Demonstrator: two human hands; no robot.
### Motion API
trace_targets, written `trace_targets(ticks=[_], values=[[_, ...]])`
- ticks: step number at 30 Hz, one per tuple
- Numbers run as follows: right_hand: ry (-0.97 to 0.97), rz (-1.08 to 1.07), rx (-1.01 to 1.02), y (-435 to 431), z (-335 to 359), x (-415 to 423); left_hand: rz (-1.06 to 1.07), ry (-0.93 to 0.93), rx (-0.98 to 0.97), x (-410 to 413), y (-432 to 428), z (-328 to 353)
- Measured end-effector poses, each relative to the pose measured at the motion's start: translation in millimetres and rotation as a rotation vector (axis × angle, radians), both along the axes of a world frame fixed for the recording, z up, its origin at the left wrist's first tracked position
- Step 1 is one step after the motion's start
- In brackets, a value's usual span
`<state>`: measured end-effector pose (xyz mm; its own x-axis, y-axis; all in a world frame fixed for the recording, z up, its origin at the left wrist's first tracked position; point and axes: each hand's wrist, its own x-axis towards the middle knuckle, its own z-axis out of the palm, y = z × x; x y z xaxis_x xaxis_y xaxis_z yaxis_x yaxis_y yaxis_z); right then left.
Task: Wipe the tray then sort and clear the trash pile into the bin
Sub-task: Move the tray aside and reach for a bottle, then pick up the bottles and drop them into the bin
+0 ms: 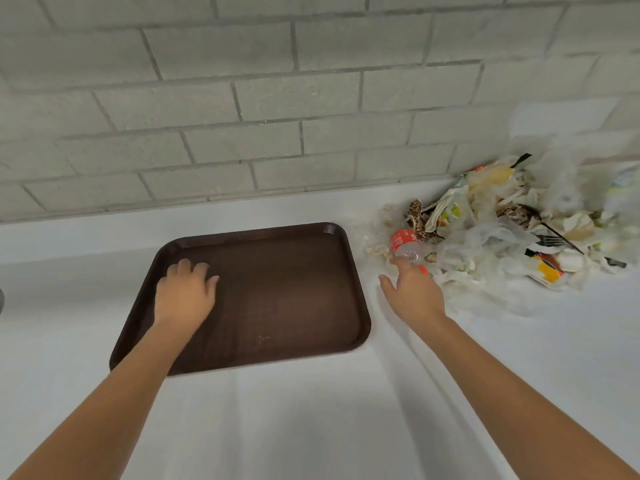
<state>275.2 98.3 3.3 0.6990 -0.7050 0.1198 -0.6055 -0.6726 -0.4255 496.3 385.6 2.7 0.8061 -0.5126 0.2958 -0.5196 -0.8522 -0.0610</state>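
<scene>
I am resting my left grip (pixel 185 294) on the brown tray (pixel 294 289), palm down on its left half near the far rim. Its fingers are bending loosely against the surface and are not clasping anything. The tray is lying flat on the white table (pixel 311 410), a little short of the grey brick wall (pixel 242 98), and a few pale specks are showing on its near right part.

I am holding my right grip (pixel 414 291) out over the table just to the right of the tray, with the thumb spreading to the left and the fingers stretching out towards the trash pile (pixel 502 237). It is holding nothing. One fingertip is lying right at the clear end of a plastic bottle (pixel 403 242) with a red label, but I cannot tell whether it is touching it.

The bottle is lying on its side at the pile's near left edge. The pile itself is sitting on the table to the right of the tray, reaching back to the wall. It is showing crumpled white napkins, thin plastic bags, printed wrappers and a black fork (pixel 550 241). Its far right part is blurring.
</scene>
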Motion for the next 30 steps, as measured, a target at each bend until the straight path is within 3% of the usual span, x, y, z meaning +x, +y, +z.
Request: trace_targets(ticks=[5,9,16,24,30], values=[[-0.110,-0.065,-0.020,-43.8,13.6,-13.4,-0.265,0.059,-0.224,-42.4,-93.7,15.0],[-0.003,-0.041,-0.025,-60.8,12.0,-10.0,-0.396,0.121,-0.319,-75.8,-159.7,21.2],[0.156,-0.022,0.008,-80.6,-5.5,-8.8,-0.428,0.214,-0.156,-89.9,-239.0,20.4],[-0.472,-0.184,0.247,-87.1,32.7,-53.4,-0.341,0.213,0.288,-75.1,-285.9,3.8],[-0.959,-0.419,0.835,-82.1,66.6,-106.2,-0.476,0.167,0.265,-86.2,-306.4,2.0]])
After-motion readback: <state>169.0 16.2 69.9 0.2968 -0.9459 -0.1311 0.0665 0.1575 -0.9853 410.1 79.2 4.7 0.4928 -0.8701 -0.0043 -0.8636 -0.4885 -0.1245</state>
